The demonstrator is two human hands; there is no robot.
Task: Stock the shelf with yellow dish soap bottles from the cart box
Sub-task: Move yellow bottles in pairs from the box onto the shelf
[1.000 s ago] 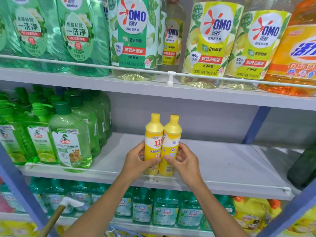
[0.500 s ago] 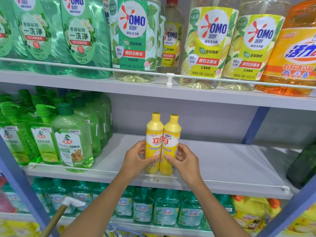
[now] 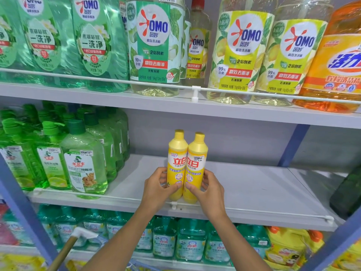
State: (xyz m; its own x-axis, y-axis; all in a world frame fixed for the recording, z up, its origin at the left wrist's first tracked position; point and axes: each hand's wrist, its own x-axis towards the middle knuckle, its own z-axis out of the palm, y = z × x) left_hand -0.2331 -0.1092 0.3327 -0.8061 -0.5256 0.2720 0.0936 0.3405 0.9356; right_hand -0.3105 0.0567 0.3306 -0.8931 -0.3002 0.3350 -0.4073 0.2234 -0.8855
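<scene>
I see the left yellow bottle and the right yellow bottle upright and touching, at the front edge of the middle shelf. The left hand curls its fingers around the first, the right hand around the second

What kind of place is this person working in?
Probably a shop's detergent aisle: tiered shelves with wire front rails, rows of identical green soap bottles carrying price stickers, and two yellow bottles held at the middle shelf's edge.
</scene>
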